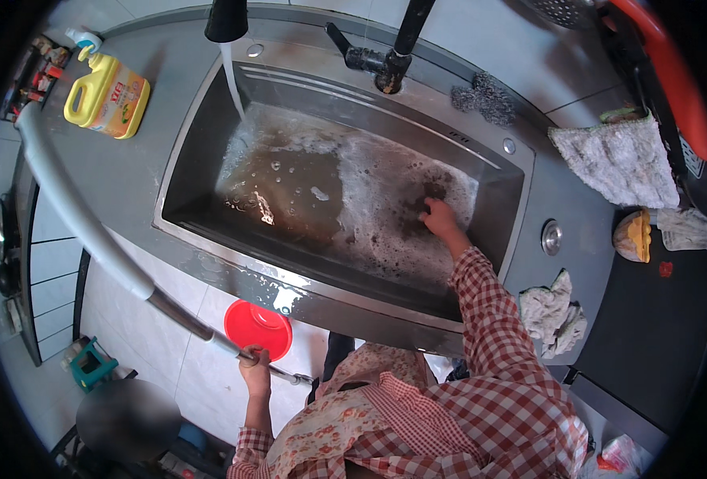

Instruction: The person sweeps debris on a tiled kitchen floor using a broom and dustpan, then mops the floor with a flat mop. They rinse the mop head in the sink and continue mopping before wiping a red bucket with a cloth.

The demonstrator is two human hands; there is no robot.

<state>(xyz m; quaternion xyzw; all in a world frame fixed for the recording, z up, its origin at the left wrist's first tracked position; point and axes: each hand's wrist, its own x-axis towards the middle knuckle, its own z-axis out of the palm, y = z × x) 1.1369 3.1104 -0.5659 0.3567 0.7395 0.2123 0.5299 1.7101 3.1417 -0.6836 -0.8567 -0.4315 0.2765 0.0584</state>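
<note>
My left hand [254, 366] is closed around the metal section of a long pole [183, 315], which has a thick pale-grey grip [84, 209] rising toward the counter. My right hand [441, 219] reaches into the right part of a stainless-steel sink [512, 221]. Its fingers are slightly bent and apart, at the surface of the foamy water [383, 197], with nothing visible in them. Whether the fingertips are under the surface is hard to tell. From a black faucet spout [226, 21], water runs into the sink's left end. The sink bottom is hidden by brownish water and suds.
A yellow detergent jug [111, 96] stands on the left counter. Steel-wool scrubbers [485, 99] lie behind the sink near the faucet lever [344, 48]. Cloths [551, 311] and a drain stopper [551, 237] rest at right. A red basin [258, 329] and green stool [92, 364] are on the floor.
</note>
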